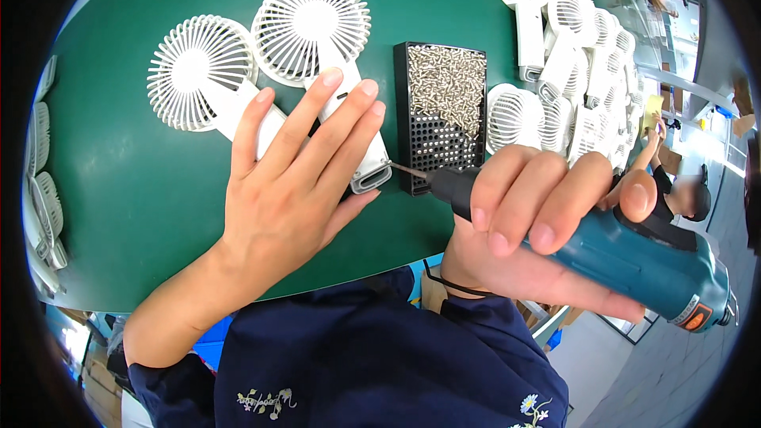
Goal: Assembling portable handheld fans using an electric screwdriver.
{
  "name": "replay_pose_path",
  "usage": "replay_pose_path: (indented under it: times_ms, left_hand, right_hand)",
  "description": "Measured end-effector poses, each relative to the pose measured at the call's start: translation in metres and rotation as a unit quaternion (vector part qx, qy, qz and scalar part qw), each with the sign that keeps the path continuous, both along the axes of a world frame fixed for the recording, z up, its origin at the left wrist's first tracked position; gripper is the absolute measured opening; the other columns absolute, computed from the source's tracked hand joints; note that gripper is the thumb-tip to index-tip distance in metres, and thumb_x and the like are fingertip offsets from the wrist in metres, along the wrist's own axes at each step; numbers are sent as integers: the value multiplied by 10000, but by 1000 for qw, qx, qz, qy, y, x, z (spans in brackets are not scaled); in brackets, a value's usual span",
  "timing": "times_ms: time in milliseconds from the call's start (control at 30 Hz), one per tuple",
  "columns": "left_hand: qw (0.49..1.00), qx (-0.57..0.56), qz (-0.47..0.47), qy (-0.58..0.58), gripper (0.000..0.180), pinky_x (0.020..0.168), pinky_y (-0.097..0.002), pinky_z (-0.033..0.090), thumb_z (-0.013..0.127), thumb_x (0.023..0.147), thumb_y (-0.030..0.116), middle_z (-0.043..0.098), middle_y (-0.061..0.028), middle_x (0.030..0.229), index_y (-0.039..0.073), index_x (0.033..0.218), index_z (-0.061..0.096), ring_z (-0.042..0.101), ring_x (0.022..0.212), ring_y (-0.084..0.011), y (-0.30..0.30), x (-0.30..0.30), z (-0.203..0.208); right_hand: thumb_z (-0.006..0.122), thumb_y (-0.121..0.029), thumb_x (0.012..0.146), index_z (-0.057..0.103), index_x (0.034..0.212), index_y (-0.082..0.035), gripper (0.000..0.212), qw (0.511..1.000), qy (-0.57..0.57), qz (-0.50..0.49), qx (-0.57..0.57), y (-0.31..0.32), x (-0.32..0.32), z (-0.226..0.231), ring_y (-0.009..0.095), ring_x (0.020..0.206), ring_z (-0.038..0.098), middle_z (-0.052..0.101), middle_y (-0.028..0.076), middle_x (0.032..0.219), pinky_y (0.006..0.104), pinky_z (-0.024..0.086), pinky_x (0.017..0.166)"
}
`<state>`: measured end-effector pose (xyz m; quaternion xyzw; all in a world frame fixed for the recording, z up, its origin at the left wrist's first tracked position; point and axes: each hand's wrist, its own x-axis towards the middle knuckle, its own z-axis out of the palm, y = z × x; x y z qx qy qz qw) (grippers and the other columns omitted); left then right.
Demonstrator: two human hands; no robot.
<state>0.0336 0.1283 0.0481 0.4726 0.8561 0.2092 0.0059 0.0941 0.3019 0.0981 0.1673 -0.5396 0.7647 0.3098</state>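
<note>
Two white handheld fans lie side by side on the green table [143,214], one on the left [190,71] and one on the right [311,20]. Across their handles rests my left hand [289,154], open, with its fingers stretched out and the thumb beside the right fan's handle end. My right hand [539,206] is wrapped round a teal electric screwdriver [626,261] with a black nose. Its thin bit points left and meets the lower end of the right fan's handle, at the corner. Whether a screw sits at the bit's tip is too small to tell.
Just right of the fans stands a black screw tray [403,111], with many small silver screws [446,83] heaped over its holes. More white fans [583,71] are piled at the far right, and others [46,206] lie along the left edge. Another person [686,194] is at the right.
</note>
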Motion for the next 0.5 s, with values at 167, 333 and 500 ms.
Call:
replay_pose_path:
  times_ms: [167,333,500]
  left_hand:
    - [1000,1,-2,-12,768,1143,-507,193,776,688,316,467,-42,1467,88,1376,523,383,1400,-261,-2,0,0]
    - [1000,6,-5,-10,755,1141,-505,196,767,700,323,470,-43,1464,84,1374,525,387,1397,-262,-1,0,1]
    - [1000,7,-6,-9,713,1139,-506,200,739,739,337,474,-42,1461,83,1371,528,392,1394,-264,-2,-1,0]
  right_hand:
    - [493,-762,840,425,1247,-98,782,1000,-9,-6,-16,-3,-2,-9,157,503,475,503,53,782,319,427,463]
    - [495,-767,833,424,1257,-98,795,1000,-21,3,-8,-3,1,-8,168,507,473,497,61,776,337,423,464]
    - [502,-764,830,425,1257,-96,797,999,-18,14,37,-6,0,-6,184,509,476,506,74,779,346,425,467]
